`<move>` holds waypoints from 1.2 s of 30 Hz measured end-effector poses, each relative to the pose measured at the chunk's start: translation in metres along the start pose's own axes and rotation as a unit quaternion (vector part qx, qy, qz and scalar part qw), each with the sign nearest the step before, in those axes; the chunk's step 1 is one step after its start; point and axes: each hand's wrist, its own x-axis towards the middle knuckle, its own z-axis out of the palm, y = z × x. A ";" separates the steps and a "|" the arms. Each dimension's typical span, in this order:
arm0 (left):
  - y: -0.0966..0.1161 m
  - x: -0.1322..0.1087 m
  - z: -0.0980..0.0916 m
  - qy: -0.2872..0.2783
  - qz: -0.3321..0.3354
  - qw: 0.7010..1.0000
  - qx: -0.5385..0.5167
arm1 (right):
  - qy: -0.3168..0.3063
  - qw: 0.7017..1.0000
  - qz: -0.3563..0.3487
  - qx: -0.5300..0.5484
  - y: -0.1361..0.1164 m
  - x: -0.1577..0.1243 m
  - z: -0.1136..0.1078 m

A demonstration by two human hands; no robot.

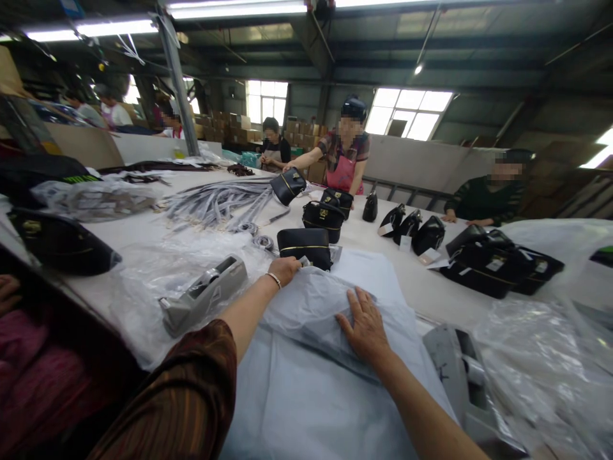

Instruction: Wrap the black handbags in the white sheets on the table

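Observation:
My left hand (286,270) is closed, its fingers pinching the far edge of a translucent plastic bag (316,297). Just beyond those fingers stands a black handbag (303,246) with a gold zip line. My right hand (366,322) lies with fingers spread on the plastic, pressing nothing else that I can see. Beneath both hands, pale bluish-white sheets (306,399) cover the near part of the table. What lies inside the plastic is hard to make out.
Grey tape dispensers stand left (204,295) and right (472,383) of the sheets. Crumpled clear plastic (531,364) spreads at the right. Black bags (495,262) line the far right side. Across the table, a person in a red apron (341,176) holds a black bag (288,186).

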 end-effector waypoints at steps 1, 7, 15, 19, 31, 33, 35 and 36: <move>-0.005 0.000 -0.001 0.001 -0.006 1.000 -0.001 | 0.000 1.000 0.000 0.000 0.000 0.000 0.001; -0.033 -0.007 -0.012 0.027 -0.106 0.994 -0.020 | 0.008 1.000 -0.001 0.006 0.000 0.000 0.001; -0.011 -0.010 -0.009 0.015 -0.157 0.980 -0.118 | 0.002 1.000 0.004 0.014 -0.001 0.000 0.001; 0.007 0.002 0.002 0.007 -0.183 0.967 -0.178 | 0.012 1.000 0.003 0.020 0.002 0.000 0.010; 0.010 0.013 -0.002 0.019 -0.241 0.931 -0.272 | 0.027 0.999 0.003 0.025 0.004 0.001 0.020; 0.011 0.012 -0.004 0.020 -0.241 0.931 -0.275 | 0.032 0.999 0.001 0.024 0.004 0.001 0.020; 0.013 0.013 -0.005 0.035 -0.244 0.929 -0.276 | 0.037 0.999 -0.002 0.023 0.004 0.001 0.020; 0.014 0.013 -0.005 0.047 -0.245 0.929 -0.274 | 0.039 0.999 -0.004 0.022 0.004 0.001 0.020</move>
